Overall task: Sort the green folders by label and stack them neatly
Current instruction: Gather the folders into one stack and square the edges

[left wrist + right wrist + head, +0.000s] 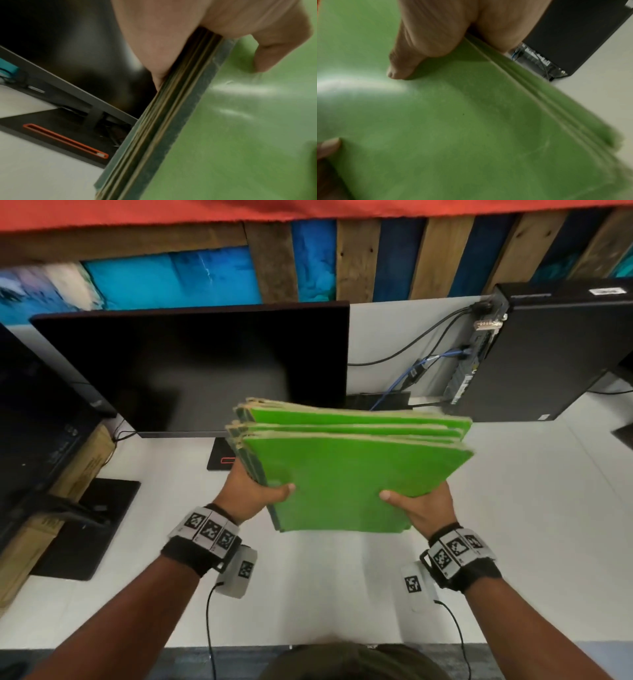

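Note:
A stack of several green folders (346,474) is held in the air above the white desk, fanned out at its far edge. My left hand (255,491) grips the stack's left spine edge, thumb on top and fingers underneath. My right hand (419,506) grips the near right corner the same way. The left wrist view shows the layered spines (163,128) under my palm and my thumb (274,54) on the green cover. In the right wrist view my thumb (406,65) presses the top cover (471,128). No labels are visible.
A dark monitor (205,364) stands just behind the folders, with its black base and red slot (222,458) on the white desk (531,525). A black computer tower (548,350) with cables is at the right. Another monitor stand (85,525) and a cardboard box (51,501) are at left.

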`<state>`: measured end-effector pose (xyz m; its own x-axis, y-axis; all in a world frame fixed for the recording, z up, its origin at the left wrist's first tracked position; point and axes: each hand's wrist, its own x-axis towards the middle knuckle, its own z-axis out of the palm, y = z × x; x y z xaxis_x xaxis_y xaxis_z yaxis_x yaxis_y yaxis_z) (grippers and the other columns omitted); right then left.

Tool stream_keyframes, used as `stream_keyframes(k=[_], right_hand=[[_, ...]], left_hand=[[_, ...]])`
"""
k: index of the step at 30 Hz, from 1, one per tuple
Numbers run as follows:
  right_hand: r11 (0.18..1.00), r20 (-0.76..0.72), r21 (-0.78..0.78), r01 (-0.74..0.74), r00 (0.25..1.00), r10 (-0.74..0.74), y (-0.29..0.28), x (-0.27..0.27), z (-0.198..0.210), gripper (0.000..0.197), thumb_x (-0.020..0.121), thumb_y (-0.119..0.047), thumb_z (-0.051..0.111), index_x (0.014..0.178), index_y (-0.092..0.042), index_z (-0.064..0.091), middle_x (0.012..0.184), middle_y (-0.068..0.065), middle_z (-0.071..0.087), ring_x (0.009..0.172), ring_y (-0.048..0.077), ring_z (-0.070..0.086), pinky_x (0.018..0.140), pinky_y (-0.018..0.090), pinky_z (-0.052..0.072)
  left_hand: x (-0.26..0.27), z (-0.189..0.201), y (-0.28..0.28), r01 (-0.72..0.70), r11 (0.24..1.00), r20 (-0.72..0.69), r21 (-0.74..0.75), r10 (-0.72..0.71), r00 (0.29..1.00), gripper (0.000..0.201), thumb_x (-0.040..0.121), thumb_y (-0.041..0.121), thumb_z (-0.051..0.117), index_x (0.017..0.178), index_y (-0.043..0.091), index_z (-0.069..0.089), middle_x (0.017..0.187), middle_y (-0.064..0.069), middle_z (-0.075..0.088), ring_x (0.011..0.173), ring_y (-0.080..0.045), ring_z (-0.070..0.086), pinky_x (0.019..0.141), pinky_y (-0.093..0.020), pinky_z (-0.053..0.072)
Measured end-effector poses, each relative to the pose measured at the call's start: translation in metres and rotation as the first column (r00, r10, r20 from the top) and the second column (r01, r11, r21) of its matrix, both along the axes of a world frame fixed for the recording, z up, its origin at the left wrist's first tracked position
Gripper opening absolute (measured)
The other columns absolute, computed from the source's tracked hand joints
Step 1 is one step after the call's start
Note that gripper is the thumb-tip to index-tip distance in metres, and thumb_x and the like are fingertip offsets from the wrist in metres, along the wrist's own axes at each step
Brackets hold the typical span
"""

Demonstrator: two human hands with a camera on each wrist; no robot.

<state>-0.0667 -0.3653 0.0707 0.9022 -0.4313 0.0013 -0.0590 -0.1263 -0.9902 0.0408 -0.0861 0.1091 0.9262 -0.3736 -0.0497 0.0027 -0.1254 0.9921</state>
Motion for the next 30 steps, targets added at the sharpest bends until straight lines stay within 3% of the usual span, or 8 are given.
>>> stream_keyframes(k=[3, 8, 13, 15, 19, 22, 26, 30], right_hand=[[0.987, -0.146, -0.005, -0.163, 0.976, 0.16, 0.022, -0.001, -0.017, 0.045, 0.055, -0.013, 0.087, 0.093, -0.024, 0.064, 0.078, -0.023, 0.07, 0.077, -0.015, 0.064, 0.068, 0.007, 0.05], [0.97, -0.184, -0.067, -0.233, 0.959, 0.217, 0.027, -0.001, -0.02, 0.046, 0.06, -0.002, 0.086, 0.099, -0.014, 0.064, 0.082, -0.022, 0.069, 0.079, -0.017, 0.061, 0.069, -0.001, 0.042], [0.983, -0.113, -0.103, -0.153, 0.983, 0.141, 0.027, 0.013, -0.014, 0.054, 0.059, -0.005, 0.087, 0.108, -0.008, 0.063, 0.099, -0.012, 0.067, 0.087, -0.016, 0.061, 0.072, 0.0, 0.044], [0.984, -0.108, -0.11, -0.141, 0.986, 0.13, 0.026, 0.019, -0.012, 0.06, 0.058, -0.006, 0.087, 0.112, -0.009, 0.061, 0.103, -0.009, 0.066, 0.088, -0.017, 0.06, 0.076, 0.003, 0.046], [0.959, -0.229, -0.139, -0.246, 0.95, 0.211, 0.016, 0.026, -0.009, 0.069, 0.058, -0.019, 0.088, 0.12, -0.017, 0.056, 0.108, -0.011, 0.066, 0.096, -0.009, 0.061, 0.079, 0.009, 0.048], [0.935, -0.308, -0.178, -0.308, 0.92, 0.244, 0.009, 0.03, -0.004, 0.085, 0.053, -0.035, 0.089, 0.127, -0.021, 0.05, 0.116, -0.011, 0.063, 0.106, 0.002, 0.059, 0.092, 0.027, 0.049], [0.97, -0.101, -0.092, -0.227, 0.971, 0.218, 0.012, 0.024, 0.009, 0.092, 0.058, -0.031, 0.088, 0.134, -0.023, 0.036, 0.124, -0.01, 0.058, 0.115, 0.004, 0.055, 0.099, 0.036, 0.046], [0.959, 0.189, 0.215, -0.187, 0.971, 0.147, 0.03, 0.018, 0.03, 0.085, 0.069, -0.068, 0.063, 0.135, -0.019, 0.041, 0.129, 0.001, 0.057, 0.122, 0.019, 0.052, 0.099, 0.034, 0.044]], left_hand=[[-0.005, -0.002, 0.031, 0.069, 0.996, -0.075, 0.05, -0.065, 0.995, 0.069, 0.043, 0.026, 0.087, 0.106, 0.019, 0.058, 0.099, 0.017, 0.073, 0.093, -0.002, 0.068, 0.085, -0.029, 0.056], [-0.014, 0.005, 0.059, 0.192, 0.979, -0.235, -0.07, -0.203, 0.95, 0.069, 0.038, 0.049, 0.093, 0.102, 0.034, 0.074, 0.105, 0.012, 0.073, 0.102, -0.009, 0.067, 0.081, -0.023, 0.053], [-0.01, 0.008, 0.039, -0.052, 0.981, -0.113, -0.187, 0.031, 0.993, 0.091, 0.059, 0.022, 0.079, 0.14, 0.008, 0.038, 0.124, -0.003, 0.066, 0.114, -0.016, 0.062, 0.089, -0.027, 0.051], [-0.008, 0.014, 0.034, -0.088, 0.974, -0.081, -0.207, 0.072, 0.994, 0.1, 0.065, 0.021, 0.077, 0.15, 0.021, 0.024, 0.144, -0.012, 0.048, 0.128, -0.024, 0.052, 0.099, -0.037, 0.047], [-0.001, 0.037, 0.024, -0.091, 0.951, -0.122, -0.296, 0.056, 0.991, 0.077, 0.073, 0.057, 0.068, 0.142, 0.033, 0.044, 0.143, -0.001, 0.051, 0.128, -0.017, 0.052, 0.102, -0.033, 0.046], [0.013, 0.047, 0.018, -0.184, 0.927, -0.162, -0.327, 0.137, 0.977, 0.073, 0.078, 0.059, 0.063, 0.14, 0.025, 0.045, 0.142, -0.002, 0.052, 0.129, -0.019, 0.051, 0.107, -0.038, 0.041], [0.019, 0.049, 0.007, -0.263, 0.939, -0.157, -0.22, 0.232, 0.96, 0.073, 0.064, 0.062, 0.075, 0.131, 0.046, 0.049, 0.139, 0.002, 0.054, 0.127, -0.022, 0.052, 0.108, -0.051, 0.038], [0.022, 0.049, 0.0, -0.353, 0.906, -0.218, -0.235, 0.305, 0.927, 0.059, 0.073, 0.062, 0.068, 0.119, 0.027, 0.061, 0.118, -0.003, 0.067, 0.111, -0.023, 0.064, 0.101, -0.049, 0.046]])
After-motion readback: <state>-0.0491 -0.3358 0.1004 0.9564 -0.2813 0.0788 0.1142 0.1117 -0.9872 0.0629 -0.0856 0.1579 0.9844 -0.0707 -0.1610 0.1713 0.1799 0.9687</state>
